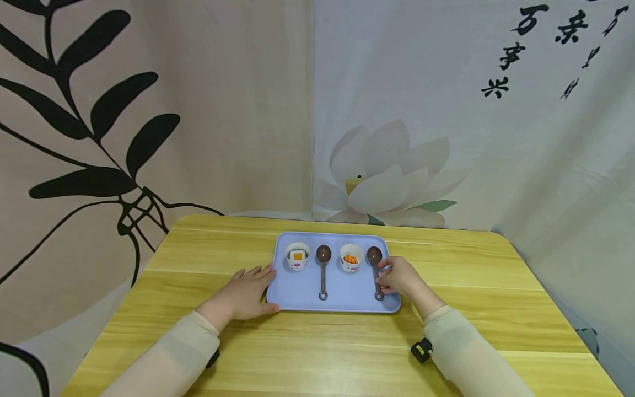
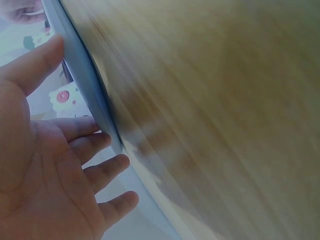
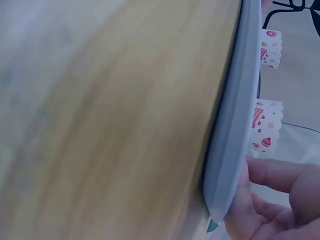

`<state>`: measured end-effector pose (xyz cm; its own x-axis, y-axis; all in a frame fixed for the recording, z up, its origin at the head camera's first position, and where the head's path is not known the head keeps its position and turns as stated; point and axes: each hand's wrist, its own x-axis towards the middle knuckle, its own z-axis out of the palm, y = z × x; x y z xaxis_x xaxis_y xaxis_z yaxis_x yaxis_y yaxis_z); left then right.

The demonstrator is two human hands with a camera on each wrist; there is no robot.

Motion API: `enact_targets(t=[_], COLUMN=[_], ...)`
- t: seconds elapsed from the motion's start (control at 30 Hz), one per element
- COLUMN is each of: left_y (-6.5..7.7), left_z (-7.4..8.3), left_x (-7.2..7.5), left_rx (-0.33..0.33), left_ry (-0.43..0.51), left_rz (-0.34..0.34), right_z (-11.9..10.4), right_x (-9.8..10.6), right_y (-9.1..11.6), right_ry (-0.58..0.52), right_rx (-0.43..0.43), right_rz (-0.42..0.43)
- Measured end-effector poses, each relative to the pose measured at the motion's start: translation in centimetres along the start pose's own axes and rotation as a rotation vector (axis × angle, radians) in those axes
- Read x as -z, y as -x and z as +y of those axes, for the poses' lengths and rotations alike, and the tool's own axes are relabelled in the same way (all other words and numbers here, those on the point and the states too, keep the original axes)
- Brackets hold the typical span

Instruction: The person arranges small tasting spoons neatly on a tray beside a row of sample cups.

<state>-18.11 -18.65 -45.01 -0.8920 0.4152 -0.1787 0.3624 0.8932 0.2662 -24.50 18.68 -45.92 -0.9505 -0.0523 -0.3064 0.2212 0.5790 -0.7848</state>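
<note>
A light purple tray (image 1: 297, 292) lies on the table with two paper cups and two brown round-headed spoons in a row. My left hand (image 1: 246, 295) spreads along the tray's left side, its fingers straight and the fingertips at the rim. At the right end, my right hand (image 1: 401, 277) pinches the handle of the right spoon (image 1: 374, 255), which lies lengthwise in the tray. Between the cups is the left spoon (image 1: 324, 253). The left cup (image 1: 296, 264) holds a white and yellow piece; the right cup (image 1: 349, 267) holds orange pieces.
The tray stands on a wooden table (image 1: 307, 353) with rounded far corners. Behind it hangs a printed curtain (image 1: 248, 110) with leaves, a lotus and black characters. A small black device (image 1: 421, 349) sits at my right wrist.
</note>
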Motion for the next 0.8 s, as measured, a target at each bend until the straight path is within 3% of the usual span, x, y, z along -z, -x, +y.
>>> enact_targets(t=[0.8], left_y=[0.04], left_z=[0.04], left_x=[0.08], left_rx=[0.001], left_ry=[0.006], left_rz=[-0.006], right_z=[-0.02], right_x=[-0.05], right_y=[0.02], right_ry=[-0.022], right_rx=[-0.013], right_rz=[-0.016])
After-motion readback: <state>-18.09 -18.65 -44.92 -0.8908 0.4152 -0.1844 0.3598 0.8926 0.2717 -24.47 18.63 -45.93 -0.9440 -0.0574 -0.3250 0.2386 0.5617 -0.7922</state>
